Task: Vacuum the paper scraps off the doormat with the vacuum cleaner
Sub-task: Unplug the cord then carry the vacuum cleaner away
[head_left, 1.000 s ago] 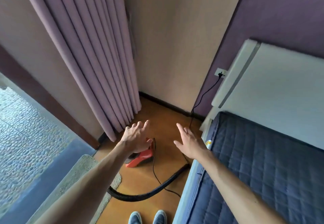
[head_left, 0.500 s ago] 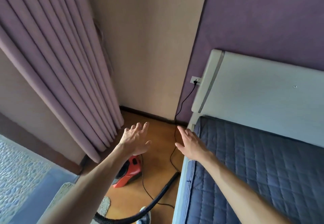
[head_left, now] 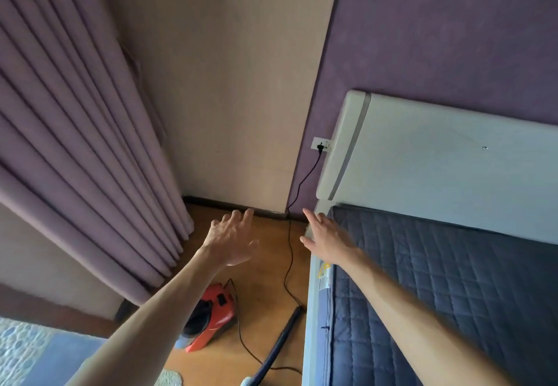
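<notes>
A small red vacuum cleaner [head_left: 216,313] lies on the wooden floor below my left forearm. Its black ribbed hose [head_left: 280,340] runs along the bed's side toward the bottom edge. A black power cord [head_left: 290,252] goes from the vacuum up to a wall socket [head_left: 320,144]. My left hand [head_left: 231,239] is stretched out above the floor, fingers apart, holding nothing. My right hand [head_left: 327,237] reaches forward beside the mattress corner, open and empty. A sliver of the pale doormat [head_left: 170,379] shows at the bottom edge; no paper scraps are visible.
A bed with a dark blue quilted mattress [head_left: 437,280] and white headboard [head_left: 437,156] fills the right side. Mauve curtains [head_left: 75,144] hang on the left. A blue pebbled floor area [head_left: 27,352] lies at lower left. The floor strip between curtain and bed is narrow.
The view has tilted upward and moved forward: the vacuum, hose and doormat have slid toward the bottom edge. Both hands stay open and outstretched, now nearer the far corner.
</notes>
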Demonstrator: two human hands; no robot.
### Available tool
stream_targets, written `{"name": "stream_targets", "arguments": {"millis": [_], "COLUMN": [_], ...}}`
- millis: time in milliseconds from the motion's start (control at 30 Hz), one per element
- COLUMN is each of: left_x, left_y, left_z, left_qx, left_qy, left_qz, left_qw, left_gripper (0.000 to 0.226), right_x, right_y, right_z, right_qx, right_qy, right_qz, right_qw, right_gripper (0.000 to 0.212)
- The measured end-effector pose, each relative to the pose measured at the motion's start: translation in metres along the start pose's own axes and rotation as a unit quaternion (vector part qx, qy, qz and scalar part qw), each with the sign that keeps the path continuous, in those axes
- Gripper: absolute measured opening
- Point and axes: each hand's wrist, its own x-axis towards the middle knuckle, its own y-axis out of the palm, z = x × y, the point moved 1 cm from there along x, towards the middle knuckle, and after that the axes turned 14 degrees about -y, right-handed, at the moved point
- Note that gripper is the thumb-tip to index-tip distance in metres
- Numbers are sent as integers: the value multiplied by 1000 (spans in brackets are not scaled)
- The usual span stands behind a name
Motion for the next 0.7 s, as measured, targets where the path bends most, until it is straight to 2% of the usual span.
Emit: {"name": "stream_targets", "arguments": {"millis": [367,700], "left_x": [48,104], "left_y": [-20,-23], "left_z": [-9,-9], "left_qx": [-7,11], "left_qy": [40,41], "left_qz": [-10,-17], "left_qw": [999,999], "left_gripper": [79,75], "right_x": [32,61], "right_y": [-22,-25], "right_z": [-17,-53], "right_qx": [-17,-19], "right_qy": [21,30], "right_qz": [-19,-30], "right_qw": [999,999], "right_gripper": [70,69]}}
